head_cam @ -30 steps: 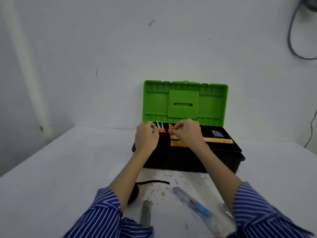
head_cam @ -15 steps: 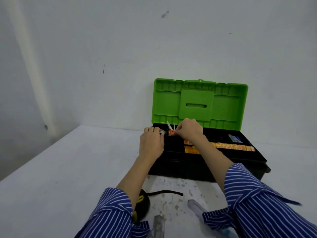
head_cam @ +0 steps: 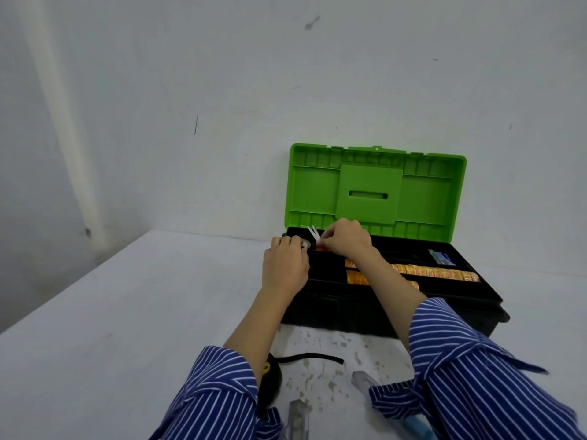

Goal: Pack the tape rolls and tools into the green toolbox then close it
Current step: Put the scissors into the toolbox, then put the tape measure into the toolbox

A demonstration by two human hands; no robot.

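Observation:
The toolbox stands against the wall, its green lid (head_cam: 374, 192) upright and open above the black base (head_cam: 349, 315). Both hands work over the tray's back left corner. My left hand (head_cam: 284, 265) is curled on a small pale tape roll (head_cam: 305, 244) at the box's left rim. My right hand (head_cam: 346, 238) pinches a small white and orange item (head_cam: 314, 234) with two white prongs sticking up. Orange patterned strips (head_cam: 428, 271) and a blue card (head_cam: 441, 258) lie in the tray.
On the stained white table (head_cam: 127, 312) near me lie a black and yellow tape measure (head_cam: 271, 379) with its black strap (head_cam: 311, 357), a clear tool (head_cam: 298, 420) and a clear-handled screwdriver (head_cam: 362, 379) partly under my right sleeve. A white wall stands close behind the box.
My head has turned left, so the toolbox sits further right in view. Both hands stay at the tray's back left corner, still fiddling with the small items.

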